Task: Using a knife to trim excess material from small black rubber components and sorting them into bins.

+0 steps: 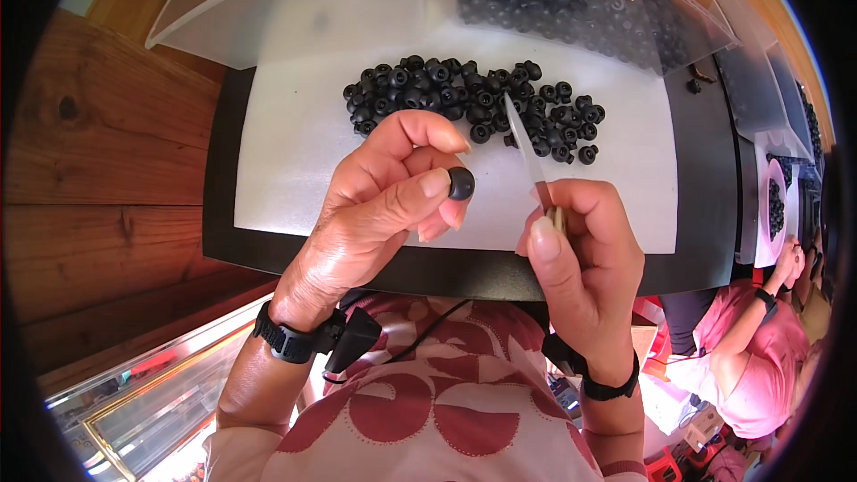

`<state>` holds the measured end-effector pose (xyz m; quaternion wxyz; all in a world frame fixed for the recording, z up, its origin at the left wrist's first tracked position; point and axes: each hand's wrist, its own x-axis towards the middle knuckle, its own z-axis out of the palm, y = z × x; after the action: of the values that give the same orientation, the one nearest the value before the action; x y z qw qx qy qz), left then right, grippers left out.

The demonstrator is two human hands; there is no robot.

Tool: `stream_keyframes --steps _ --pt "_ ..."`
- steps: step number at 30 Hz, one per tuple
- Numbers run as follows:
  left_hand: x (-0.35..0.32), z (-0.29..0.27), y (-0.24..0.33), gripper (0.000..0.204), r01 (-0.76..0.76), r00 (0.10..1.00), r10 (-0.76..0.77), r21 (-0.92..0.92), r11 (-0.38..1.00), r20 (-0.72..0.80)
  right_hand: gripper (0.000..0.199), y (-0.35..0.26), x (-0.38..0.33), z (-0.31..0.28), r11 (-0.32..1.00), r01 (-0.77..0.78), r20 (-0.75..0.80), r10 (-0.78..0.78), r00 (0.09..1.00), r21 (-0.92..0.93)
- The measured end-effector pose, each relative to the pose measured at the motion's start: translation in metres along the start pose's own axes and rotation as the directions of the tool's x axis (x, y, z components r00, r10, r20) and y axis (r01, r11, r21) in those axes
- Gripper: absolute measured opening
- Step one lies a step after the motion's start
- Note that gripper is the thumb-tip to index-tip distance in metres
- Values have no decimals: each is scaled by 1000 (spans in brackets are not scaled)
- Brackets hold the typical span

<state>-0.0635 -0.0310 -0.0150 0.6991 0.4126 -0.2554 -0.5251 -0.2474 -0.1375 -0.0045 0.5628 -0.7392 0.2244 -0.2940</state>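
Between thumb and fingers, my left hand [384, 183] pinches one small, shiny black ball-shaped part [461, 184]. My right hand [585, 259] is closed around the handle of a thin-bladed knife [525, 136], its tip pointing up and to the left. The blade reaches over a heap of black ball-shaped parts [415, 87], many with a short neck or a round hole. The heap lies on a white sheet [295, 152] beyond both hands. The knife and the held part are apart.
A clear plastic bin [295, 4] stands at the far left. Another clear bin [571, 13], holding many black parts, is at the far right. The dark table edge [446, 270] runs in front of me. At the right, a person in pink [759, 366] works beside a pink tray [768, 214].
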Motion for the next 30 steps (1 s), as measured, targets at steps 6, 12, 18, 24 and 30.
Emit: stream_keyframes --steps 6,12,18,24,30 --pt "-1 2 0 54 58 997 -58 -3 998 58 26 -2 16 7 975 -127 99 110 989 184" --pt "-3 10 9 60 113 993 -112 -35 993 39 20 -10 27 15 920 -152 201 83 976 360" --pt "-2 8 11 58 133 988 -130 -32 991 86 15 -15 30 10 861 -265 259 163 952 434" --pt "2 0 17 55 32 998 -31 -23 999 49 14 -17 28 10 923 -302 164 269 949 236" --pt "30 -21 81 30 -342 904 353 89 936 -241 13 -17 18 6 891 -244 126 212 969 383"
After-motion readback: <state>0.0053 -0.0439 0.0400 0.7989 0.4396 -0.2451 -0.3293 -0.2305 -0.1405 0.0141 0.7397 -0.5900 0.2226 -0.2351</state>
